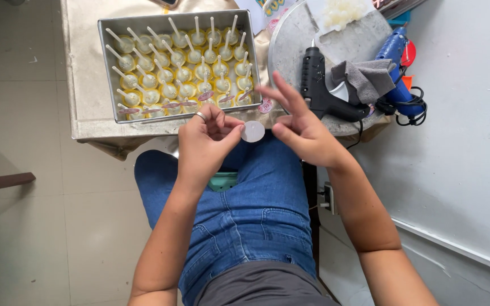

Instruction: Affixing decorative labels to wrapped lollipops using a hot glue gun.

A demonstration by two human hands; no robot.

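**Head view: tray mostly filled, one more disc in your fingers**

Head camera, from the left of the frame across: the metal tray (pixel 104 68) in the upper left sits on the cloth-covered table (pixel 80 34) and is packed with rows of small yellow cups (pixel 168 90), each with a white stick standing in it. Along the row nearest you, several cups already carry a small pink-edged round label (pixel 205 96); the rows behind show none that you can make out, so by the look of it most of the labelling is left.

Below the tray, at centre frame over your jeans, your left hand (pixel 202 144) is curled nearly closed, thumb and fingertips pinching the edge of a small white disc (pixel 252 131). Your right hand (pixel 301 133), just beside the disc, is loosely open with fingers spread and holds nothing; its thumb is near the disc, though whether it touches you cannot tell.

Further right, on a round metal plate (pixel 282 42), a black glue gun (pixel 319 85) lies untouched beside a grey cloth (pixel 364 76), with a blue glue gun (pixel 395 62) at the upper right
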